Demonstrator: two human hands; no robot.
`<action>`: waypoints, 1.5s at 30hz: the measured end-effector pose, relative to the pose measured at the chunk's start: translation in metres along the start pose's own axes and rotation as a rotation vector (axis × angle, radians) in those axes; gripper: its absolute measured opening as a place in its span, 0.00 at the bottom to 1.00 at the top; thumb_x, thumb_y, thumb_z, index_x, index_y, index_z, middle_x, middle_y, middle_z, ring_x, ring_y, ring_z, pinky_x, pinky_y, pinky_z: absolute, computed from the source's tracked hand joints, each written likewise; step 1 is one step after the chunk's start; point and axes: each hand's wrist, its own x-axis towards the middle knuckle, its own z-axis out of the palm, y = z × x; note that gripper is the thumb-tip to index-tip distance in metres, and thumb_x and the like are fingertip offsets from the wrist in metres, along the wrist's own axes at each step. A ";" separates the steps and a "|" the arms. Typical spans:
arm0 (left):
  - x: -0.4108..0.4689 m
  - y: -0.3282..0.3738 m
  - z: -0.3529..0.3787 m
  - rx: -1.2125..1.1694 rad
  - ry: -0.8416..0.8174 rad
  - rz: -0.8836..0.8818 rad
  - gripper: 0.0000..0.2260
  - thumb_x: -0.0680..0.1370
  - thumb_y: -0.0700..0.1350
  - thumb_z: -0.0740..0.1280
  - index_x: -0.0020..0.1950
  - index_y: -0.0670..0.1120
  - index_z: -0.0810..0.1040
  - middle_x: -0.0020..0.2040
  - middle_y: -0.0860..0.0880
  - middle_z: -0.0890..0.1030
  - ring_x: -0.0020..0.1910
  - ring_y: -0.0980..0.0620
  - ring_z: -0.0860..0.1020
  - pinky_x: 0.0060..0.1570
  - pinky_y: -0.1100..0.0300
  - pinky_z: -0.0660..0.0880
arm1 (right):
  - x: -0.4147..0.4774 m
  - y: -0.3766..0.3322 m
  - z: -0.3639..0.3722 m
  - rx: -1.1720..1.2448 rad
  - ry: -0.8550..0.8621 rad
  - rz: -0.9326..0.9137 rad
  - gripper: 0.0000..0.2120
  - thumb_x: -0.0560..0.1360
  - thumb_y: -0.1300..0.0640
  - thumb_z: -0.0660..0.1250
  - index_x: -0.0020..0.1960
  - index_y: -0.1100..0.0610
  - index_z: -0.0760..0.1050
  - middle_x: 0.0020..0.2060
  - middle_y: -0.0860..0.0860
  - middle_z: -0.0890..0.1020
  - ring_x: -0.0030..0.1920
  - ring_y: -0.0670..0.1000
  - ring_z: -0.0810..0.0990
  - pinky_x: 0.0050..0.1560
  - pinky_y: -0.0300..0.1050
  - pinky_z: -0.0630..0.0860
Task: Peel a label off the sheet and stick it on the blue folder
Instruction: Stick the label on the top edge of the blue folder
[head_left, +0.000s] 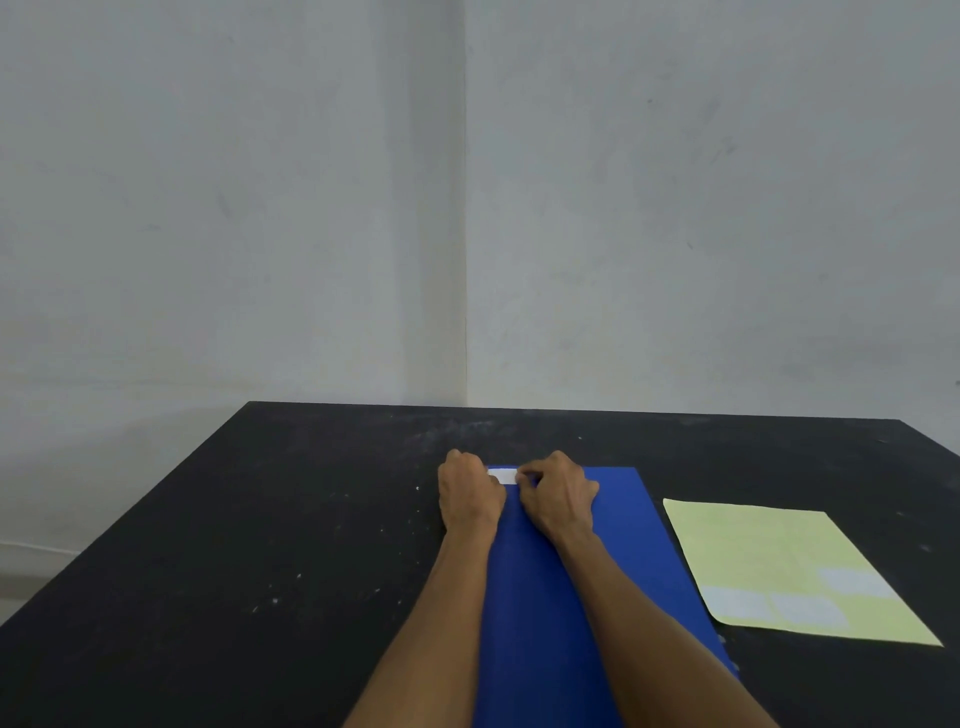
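Note:
The blue folder (545, 597) lies flat on the black table, running away from me. A small white label (503, 476) lies at its far left corner, between my two hands. My left hand (470, 493) rests at the label's left end with curled fingers. My right hand (558, 493) is at the label's right end, fingertips bent onto it. Whether the label is stuck flat or still pinched I cannot tell. To the right of the folder lies the pale yellow-green label sheet (769, 551), with three white labels left near its front edge.
The black table (260, 519) carries white specks and scuffs. Its far edge meets grey walls that form a corner. The table's left edge runs diagonally toward me, with the floor beyond it.

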 end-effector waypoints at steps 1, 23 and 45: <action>0.000 0.000 0.000 -0.003 -0.011 -0.004 0.07 0.79 0.39 0.66 0.53 0.36 0.81 0.56 0.40 0.79 0.54 0.45 0.79 0.51 0.55 0.80 | 0.000 0.000 -0.001 0.018 0.006 0.010 0.10 0.77 0.55 0.64 0.43 0.49 0.84 0.45 0.47 0.78 0.46 0.52 0.78 0.49 0.49 0.62; -0.005 -0.001 -0.002 0.163 0.001 0.062 0.05 0.79 0.41 0.69 0.54 0.43 0.80 0.59 0.45 0.75 0.57 0.48 0.76 0.49 0.57 0.79 | -0.004 -0.005 -0.009 0.006 -0.010 0.060 0.14 0.75 0.66 0.62 0.31 0.60 0.76 0.32 0.53 0.80 0.36 0.53 0.77 0.43 0.45 0.68; -0.105 0.003 -0.027 0.322 -0.088 0.363 0.25 0.86 0.49 0.52 0.80 0.38 0.58 0.81 0.42 0.58 0.82 0.46 0.54 0.77 0.51 0.58 | -0.100 0.022 -0.058 -0.297 -0.107 -0.144 0.26 0.83 0.44 0.51 0.73 0.59 0.64 0.73 0.54 0.69 0.75 0.53 0.64 0.76 0.53 0.59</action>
